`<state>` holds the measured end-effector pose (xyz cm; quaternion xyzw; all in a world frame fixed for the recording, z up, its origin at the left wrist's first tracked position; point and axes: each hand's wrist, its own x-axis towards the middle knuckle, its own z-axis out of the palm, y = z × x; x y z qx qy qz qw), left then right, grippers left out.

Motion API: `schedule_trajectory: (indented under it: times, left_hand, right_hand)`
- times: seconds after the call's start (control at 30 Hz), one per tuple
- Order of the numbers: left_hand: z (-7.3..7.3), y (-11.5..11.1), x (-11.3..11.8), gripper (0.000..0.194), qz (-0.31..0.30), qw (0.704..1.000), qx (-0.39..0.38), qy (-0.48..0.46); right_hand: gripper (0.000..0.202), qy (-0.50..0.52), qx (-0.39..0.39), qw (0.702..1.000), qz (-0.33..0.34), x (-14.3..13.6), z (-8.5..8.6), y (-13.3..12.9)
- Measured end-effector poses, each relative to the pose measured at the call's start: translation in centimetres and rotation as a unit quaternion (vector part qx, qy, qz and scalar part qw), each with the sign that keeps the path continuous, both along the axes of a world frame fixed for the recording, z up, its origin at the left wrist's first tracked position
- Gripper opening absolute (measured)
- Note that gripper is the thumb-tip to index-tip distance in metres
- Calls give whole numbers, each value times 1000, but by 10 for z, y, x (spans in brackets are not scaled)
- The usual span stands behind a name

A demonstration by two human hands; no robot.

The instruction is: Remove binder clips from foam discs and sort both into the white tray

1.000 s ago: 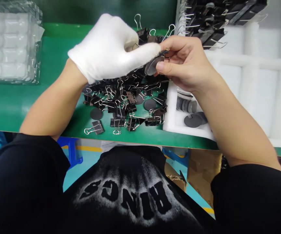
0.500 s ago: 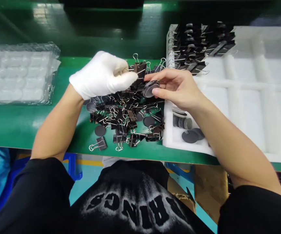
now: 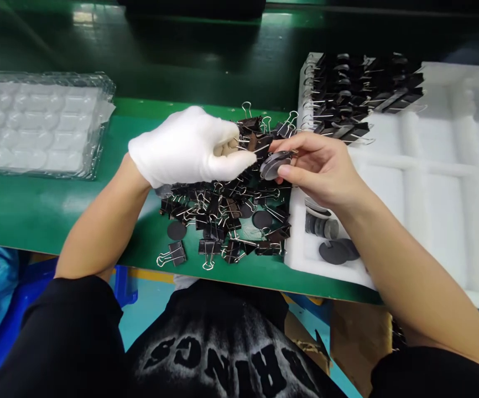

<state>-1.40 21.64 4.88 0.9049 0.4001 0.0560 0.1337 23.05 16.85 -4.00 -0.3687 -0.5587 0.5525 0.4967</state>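
My left hand, in a white glove, pinches a black binder clip by its wire handles. Close beside it, my bare right hand grips a round grey disc between thumb and fingers. The clip is right at the disc's upper left; whether its jaws touch the disc I cannot tell. Below both hands a heap of black binder clips with silver handles covers the green table, with several flat dark discs among them. One clip lies apart at the near left.
To the right stands a white foam tray with compartments. Clipped pieces line its far left part, and loose discs lie in its near left compartment. Stacked clear plastic trays sit at the left. The table's front edge runs before my body.
The view has shifted, so the table contents appear lower and further right. Both hands keep their holds, with the clip tilted more towards the disc.
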Motion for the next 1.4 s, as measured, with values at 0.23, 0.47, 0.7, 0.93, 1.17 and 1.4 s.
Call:
schedule_trajectory:
  times: [0.23, 0.47, 0.7, 0.93, 1.17, 1.4]
  left_hand:
    - [0, 3, -2, 42, 20, 1000, 2, 8]
    - [-11, 2, 6, 46, 27, 1000, -4, 5]
    - [-15, -1, 7, 51, 37, 999, -7, -36]
    - [-18, -2, 8, 48, 25, 997, 2, -67]
    - [-19, -2, 5, 46, 29, 992, 4, -122]
    - [-17, 1, 3, 48, 46, 988, 13, -146]
  right_hand:
    - [29, 10, 36, 999, 32, 4, -7, 6]
    - [26, -5, 71, 997, 22, -5, -3, 2]
    - [30, -13, 69, 997, -33, -6, -1, 4]
    - [25, -4, 68, 998, -15, -6, 1, 1]
    - [22, 48, 45, 998, 10, -7, 2, -3]
    - [34, 123, -29, 990, -66, -8, 9, 2]
